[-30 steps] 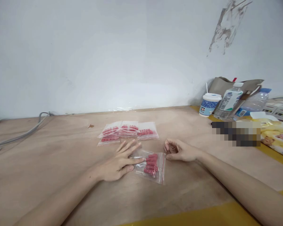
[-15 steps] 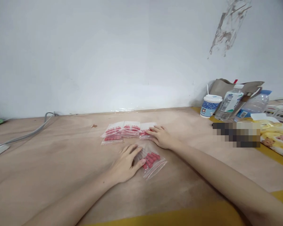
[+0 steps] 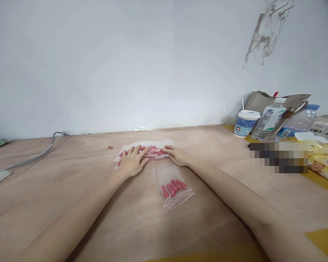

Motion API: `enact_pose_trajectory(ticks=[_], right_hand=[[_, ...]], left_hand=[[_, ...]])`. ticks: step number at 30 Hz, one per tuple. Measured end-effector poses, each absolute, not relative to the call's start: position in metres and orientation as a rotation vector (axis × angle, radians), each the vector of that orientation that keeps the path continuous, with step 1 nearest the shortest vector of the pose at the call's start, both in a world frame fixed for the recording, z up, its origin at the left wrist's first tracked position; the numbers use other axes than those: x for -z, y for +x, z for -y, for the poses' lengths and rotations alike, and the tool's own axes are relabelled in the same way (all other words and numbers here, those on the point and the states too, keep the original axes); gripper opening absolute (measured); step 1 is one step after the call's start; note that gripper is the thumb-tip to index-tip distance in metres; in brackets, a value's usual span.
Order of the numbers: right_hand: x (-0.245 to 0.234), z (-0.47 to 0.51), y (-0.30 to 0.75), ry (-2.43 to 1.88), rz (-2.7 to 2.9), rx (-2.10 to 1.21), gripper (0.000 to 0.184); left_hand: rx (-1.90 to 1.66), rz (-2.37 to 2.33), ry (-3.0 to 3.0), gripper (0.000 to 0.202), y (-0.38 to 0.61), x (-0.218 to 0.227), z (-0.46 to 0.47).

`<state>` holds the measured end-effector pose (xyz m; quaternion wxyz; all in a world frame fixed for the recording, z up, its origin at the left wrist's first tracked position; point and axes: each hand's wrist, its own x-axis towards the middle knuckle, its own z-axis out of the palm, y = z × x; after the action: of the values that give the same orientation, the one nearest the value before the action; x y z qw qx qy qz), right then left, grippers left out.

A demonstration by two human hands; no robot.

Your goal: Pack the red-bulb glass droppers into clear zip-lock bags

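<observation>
Several clear zip bags with red pieces inside lie overlapping in a row toward the wall. Across the left part of that row rests my left hand, its fingers spread. My right hand lies at the row's right end, fingers stretched out over the edge of the bags. Nearer to me, between my forearms, a single zip bag lies flat with red, stick-like pieces near its zip end; neither hand touches it.
At the right stand a lidded paper cup, a labelled bottle and a blue-capped bottle, with a yellow packet closer. A grey cable runs along the left. The wall closes off the back.
My left hand has left the single bag and moved forward onto the row. My right hand has shifted slightly left, and the row's right-hand bags now sit closer to the others.
</observation>
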<state>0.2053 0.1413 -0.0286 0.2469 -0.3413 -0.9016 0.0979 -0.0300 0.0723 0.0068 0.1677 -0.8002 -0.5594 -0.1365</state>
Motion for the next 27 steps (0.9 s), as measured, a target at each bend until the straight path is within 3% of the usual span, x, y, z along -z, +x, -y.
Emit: enact_pose_trajectory(ticks=[10,14,16,19,23,27], right_hand=[[0.009,-0.133,0.143,-0.933,2.618,-0.407,0.061],[0.001,-0.103,0.163,-0.756,2.384,-0.264,0.046],[-0.001,-0.081,0.181,-0.577,2.421,-0.372,0.038],[-0.002,-0.052,0.209,-0.397,2.615,-0.568,0.048],[0.004,-0.03,0.239,-0.618,2.676,-0.621,0.056],[0.014,-0.032,0.254,-0.965,2.483,-0.477,0.054]], left_hand=[[0.459,1.607,-2.12,0.04,-0.092,-0.002,-0.055],[0.833,1.533,-2.144,0.03,-0.057,-0.006,-0.021],[0.838,1.497,-2.401,0.025,-0.032,-0.006,0.003],[0.715,1.496,-2.727,0.032,-0.004,-0.002,0.028],[0.681,1.337,-2.942,0.036,0.013,0.005,0.019],[0.895,1.275,-2.852,0.032,0.031,0.009,-0.019]])
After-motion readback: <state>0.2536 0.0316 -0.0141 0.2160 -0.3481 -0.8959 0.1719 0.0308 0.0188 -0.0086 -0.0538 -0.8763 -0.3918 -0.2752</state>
